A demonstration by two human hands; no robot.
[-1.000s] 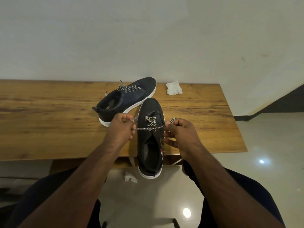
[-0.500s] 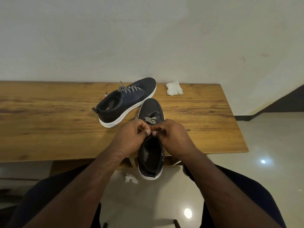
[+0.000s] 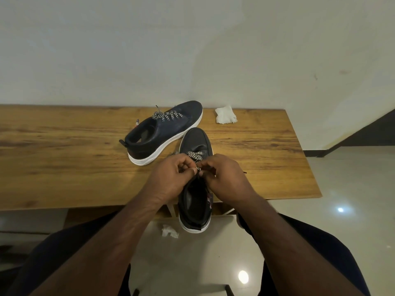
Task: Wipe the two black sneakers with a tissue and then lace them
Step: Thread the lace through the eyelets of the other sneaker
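From the head camera, two black sneakers with white soles sit on a wooden tabletop. The far sneaker lies angled, toe toward the wall, with black-and-white lace crossed over its tongue. The near sneaker points away from the person, its heel hanging past the tabletop's front edge; its patterned lace shows only across the lower eyelets.

The left hand and right hand meet over the near sneaker's throat, fingers curled, both pinching its lace between thumb and fingertips.

A crumpled white tissue lies on the tabletop near the wall, right of the far sneaker. A smaller tissue scrap lies on the glossy floor just left of the overhanging heel.
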